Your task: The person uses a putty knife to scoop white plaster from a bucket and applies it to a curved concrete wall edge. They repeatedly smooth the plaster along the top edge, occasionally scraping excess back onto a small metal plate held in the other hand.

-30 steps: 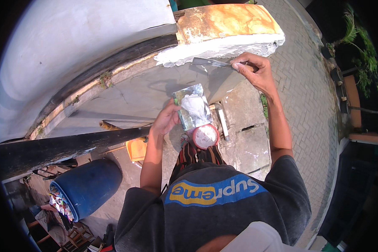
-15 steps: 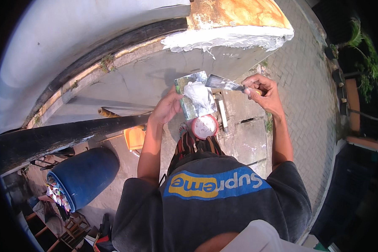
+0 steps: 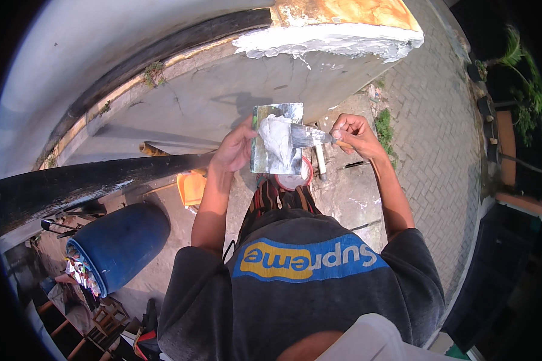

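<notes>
My left hand grips the left edge of a flat rectangular board, held level in front of me. A heap of white paste lies on the board. In my right hand is a putty knife, pinched by its handle. Its broad blade reaches left over the board and touches or overlaps the right side of the paste; which of the two I cannot tell. Below the board stands a red bucket with white paste inside, partly hidden by the board.
Ahead, a wall ledge carries a rough band of white paste along its edge. A dark pole crosses at left, above a blue barrel filled with scraps. A yellow object lies nearby. Paving runs along the right.
My right hand has moved left and slightly down, bringing the blade further over the board. The board has turned a little straighter and covers more of the bucket.
</notes>
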Demonstrator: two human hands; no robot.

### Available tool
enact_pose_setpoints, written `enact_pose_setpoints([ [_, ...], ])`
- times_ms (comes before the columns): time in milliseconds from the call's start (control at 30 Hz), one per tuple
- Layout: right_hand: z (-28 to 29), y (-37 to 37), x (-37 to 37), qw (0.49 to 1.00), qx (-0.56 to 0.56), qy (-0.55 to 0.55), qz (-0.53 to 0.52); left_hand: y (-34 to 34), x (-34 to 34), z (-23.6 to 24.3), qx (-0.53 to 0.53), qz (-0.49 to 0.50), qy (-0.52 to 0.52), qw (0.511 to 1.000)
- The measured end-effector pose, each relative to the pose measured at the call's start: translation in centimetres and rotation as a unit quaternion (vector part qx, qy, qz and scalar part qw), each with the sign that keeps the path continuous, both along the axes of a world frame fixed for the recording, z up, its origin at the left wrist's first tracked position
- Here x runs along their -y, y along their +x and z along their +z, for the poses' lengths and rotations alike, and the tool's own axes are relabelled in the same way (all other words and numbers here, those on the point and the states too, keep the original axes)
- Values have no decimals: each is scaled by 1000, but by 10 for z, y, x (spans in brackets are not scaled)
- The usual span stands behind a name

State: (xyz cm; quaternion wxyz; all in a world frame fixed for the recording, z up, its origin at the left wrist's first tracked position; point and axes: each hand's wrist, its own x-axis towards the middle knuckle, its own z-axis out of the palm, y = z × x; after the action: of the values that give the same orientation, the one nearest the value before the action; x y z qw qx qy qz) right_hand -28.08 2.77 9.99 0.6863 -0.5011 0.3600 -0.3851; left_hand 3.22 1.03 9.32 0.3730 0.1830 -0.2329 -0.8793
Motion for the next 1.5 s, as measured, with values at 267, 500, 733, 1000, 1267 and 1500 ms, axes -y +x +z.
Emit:
enact_pose_setpoints([
  [267,-16,-34,-18,994,-55,53,-72,18,-7,17,67,31,3,997],
  [500,-46,86,-27,994,73,56,-64,25,-40,26,181,-13,7,983],
  [733,-54,162,-55,930,282,223,-71,40,-71,1,176,-3,30,984],
  [1000,89,69,19,735,-381,-354,-435,69,-86,10,186,71,33,979],
  [1267,91,102,55,590,-524,-438,-431,74,-71,-2,167,36,12,985],
  [1500,81,113,60,581,-521,-421,-462,85,-65,-10,179,19,8,984],
])
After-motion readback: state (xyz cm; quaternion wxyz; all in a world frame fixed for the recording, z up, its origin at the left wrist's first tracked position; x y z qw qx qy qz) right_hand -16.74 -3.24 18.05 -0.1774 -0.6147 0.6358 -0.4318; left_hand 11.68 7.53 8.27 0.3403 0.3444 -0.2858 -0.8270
